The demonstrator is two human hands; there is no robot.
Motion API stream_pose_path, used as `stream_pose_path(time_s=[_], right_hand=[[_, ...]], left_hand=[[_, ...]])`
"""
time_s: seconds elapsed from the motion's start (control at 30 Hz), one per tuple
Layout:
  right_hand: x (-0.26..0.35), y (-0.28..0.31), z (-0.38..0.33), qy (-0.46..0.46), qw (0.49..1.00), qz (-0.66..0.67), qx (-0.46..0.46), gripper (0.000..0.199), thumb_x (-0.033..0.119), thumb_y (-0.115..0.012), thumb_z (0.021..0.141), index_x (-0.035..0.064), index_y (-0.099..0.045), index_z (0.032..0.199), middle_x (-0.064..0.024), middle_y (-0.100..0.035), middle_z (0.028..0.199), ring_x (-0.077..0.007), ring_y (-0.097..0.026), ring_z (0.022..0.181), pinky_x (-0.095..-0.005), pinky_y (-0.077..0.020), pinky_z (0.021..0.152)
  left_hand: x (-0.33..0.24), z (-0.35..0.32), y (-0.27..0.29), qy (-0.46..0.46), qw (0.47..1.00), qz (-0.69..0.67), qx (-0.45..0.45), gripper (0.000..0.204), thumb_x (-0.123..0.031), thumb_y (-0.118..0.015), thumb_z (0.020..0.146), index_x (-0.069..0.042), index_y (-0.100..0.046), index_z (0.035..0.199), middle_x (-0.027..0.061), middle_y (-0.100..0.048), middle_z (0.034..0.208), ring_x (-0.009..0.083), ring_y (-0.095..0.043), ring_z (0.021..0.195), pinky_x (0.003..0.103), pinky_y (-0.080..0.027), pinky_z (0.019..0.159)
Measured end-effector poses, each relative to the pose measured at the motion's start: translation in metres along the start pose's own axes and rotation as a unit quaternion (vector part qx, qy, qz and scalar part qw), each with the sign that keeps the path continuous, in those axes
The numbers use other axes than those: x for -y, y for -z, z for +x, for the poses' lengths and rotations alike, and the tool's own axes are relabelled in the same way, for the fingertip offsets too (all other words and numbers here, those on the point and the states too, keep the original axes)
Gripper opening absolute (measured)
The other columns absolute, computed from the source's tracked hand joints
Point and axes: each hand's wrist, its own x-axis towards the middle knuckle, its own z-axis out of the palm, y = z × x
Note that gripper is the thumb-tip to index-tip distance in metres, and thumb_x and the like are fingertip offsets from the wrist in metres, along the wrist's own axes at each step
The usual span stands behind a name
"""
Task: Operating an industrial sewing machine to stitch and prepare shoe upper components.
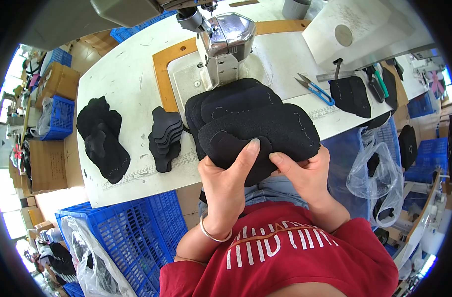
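Both hands, left hand (226, 180) and right hand (305, 173), close on a stack of black fabric pieces (255, 123) at the desk (132, 74) edge, below the sewing machine (223, 44); we judge we're sorting, and next must peel 1 piece free cleanly.

Bright daylight floods in from the windows at far left, which blow out to white. The white sewing table (132, 74) is evenly lit, shadows soft. Glare glints off the sewing machine head (226, 37). Fisheye bending and dark vignetting ring the edges.
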Motion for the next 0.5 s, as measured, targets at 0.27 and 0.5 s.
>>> stream_pose_path(time_s=[0.27, 0.5], right_hand=[[0.003, -0.015, 0.01, 0.001, 1.0, 0.02, -0.016, 0.025, -0.001, -0.066, 0.079, -0.0027, -0.063, 0.104, -0.0081, -0.066, 0.095, -0.0127, -0.063, 0.084, -0.0257, -0.0509, 0.074], [0.005, -0.027, 0.023, 0.067, 0.995, 0.069, -0.027, 0.024, 0.0, -0.067, 0.08, -0.0032, -0.064, 0.104, -0.0078, -0.067, 0.095, -0.0095, -0.062, 0.081, -0.0232, -0.05, 0.07]], left_hand=[[-0.006, 0.003, 0.005, -0.034, 0.999, 0.037, 0.007, 0.008, -0.001, -0.069, 0.081, 0.001, -0.066, 0.088, 0.0029, -0.066, 0.085, 0.0069, -0.058, 0.074, 0.021, -0.048, 0.066], [-0.028, 0.013, 0.002, -0.021, 0.999, 0.032, 0.023, 0.011, -0.001, -0.069, 0.08, 0.002, -0.066, 0.09, 0.004, -0.067, 0.086, 0.0072, -0.06, 0.075, 0.022, -0.051, 0.068]])
